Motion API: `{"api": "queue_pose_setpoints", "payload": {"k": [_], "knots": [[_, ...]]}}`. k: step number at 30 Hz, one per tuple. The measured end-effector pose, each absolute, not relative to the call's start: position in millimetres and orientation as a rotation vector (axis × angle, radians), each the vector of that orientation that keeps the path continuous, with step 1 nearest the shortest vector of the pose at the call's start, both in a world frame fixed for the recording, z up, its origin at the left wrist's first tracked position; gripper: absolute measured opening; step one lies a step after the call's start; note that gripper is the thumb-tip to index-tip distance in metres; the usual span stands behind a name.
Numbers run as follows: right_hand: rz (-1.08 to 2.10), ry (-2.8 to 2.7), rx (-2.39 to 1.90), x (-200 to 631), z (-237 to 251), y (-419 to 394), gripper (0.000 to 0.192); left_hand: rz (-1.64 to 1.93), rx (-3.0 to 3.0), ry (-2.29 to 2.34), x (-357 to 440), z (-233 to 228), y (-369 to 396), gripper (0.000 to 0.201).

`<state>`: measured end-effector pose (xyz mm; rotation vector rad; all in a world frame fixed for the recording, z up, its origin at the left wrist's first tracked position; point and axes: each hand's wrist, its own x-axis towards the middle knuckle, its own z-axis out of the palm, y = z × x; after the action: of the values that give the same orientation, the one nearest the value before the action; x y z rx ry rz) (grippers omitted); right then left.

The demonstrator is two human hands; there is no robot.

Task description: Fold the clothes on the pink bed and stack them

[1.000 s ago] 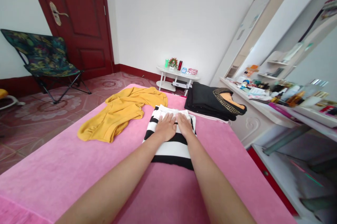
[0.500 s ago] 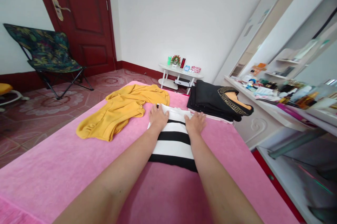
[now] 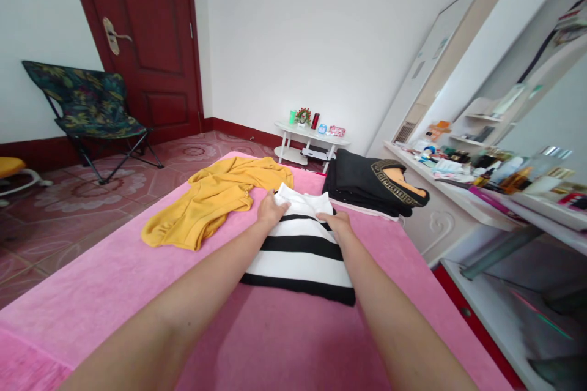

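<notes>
A black-and-white striped garment [image 3: 298,265], folded into a rough rectangle, lies in front of me on the pink bed cover [image 3: 197,311]. At its far left side, my left hand [image 3: 271,210] grips the fabric, thumb on top and the other fingers beneath or behind. My right hand [image 3: 338,223] pinches the far right side in the same way, its fingers partly hidden by the cloth. The white far end bulges up a little between both hands. To the left lies a loosely spread yellow garment [image 3: 202,207]. Beyond my right hand sits a stack of folded black clothes [image 3: 358,177].
A dressing table [image 3: 458,189] crowded with bottles runs along the right. Past the bed's far edge stands a small white table [image 3: 293,128] with little objects. A folding camp chair [image 3: 96,109] is near the red door [image 3: 151,42].
My hands have gone from lying flat with fingers spread on the striped garment to gripping its far sides. Its far end has risen slightly and its near edge has come closer to me.
</notes>
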<state>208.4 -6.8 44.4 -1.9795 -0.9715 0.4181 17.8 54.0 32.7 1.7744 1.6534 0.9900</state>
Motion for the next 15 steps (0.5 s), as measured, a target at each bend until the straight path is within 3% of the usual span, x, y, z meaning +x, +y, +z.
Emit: {"api": "queue_pose_setpoints", "payload": {"k": [4, 8, 12, 15], "knots": [[0.379, -1.011, -1.665, 212.0, 105.2, -15.0, 0.042, 1.488, 1.916, 1.231, 6.1, 97.4, 53.2, 0.075], [-0.013, -1.175, -1.268, 209.6, 172.3, -36.4, 0.042, 1.831, 1.982, 0.733, -7.6, 165.6, 44.5, 0.091], [-0.151, -1.405, -1.260, 201.4, 161.6, -84.9, 0.042, 1.814, 2.126, 0.570, -37.7, 154.9, 12.0, 0.053], [0.137, -1.767, -1.334, 200.7, 97.4, -136.0, 0.048, 1.264, 2.429, 0.473, -75.8, 97.2, -24.1, 0.027]]}}
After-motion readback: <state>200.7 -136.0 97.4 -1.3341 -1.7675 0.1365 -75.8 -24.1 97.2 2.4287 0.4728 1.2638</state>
